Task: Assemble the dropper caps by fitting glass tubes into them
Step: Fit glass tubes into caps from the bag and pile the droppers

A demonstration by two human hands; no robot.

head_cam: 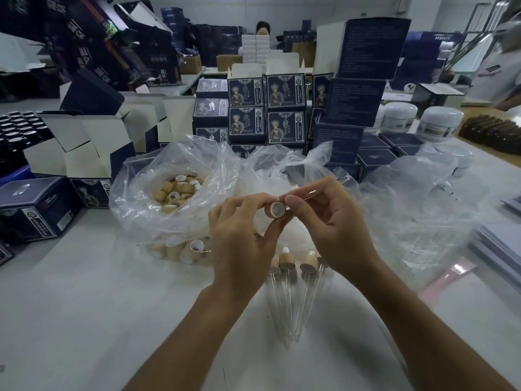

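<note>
My left hand pinches a bamboo dropper cap with its open white inside turned toward me. My right hand holds a clear glass tube between thumb and fingers, one end at the cap's mouth. Below my hands, three assembled droppers lie on the white table with their glass tubes pointing toward me. A clear plastic bag at the left holds several loose bamboo caps, and more caps sit under its lower fold.
Crumpled clear plastic bags spread to the right. Stacked dark printed boxes and open white-lined cartons ring the back. White jars stand at the right. Flat card sheets lie at the right edge. People sit farther back.
</note>
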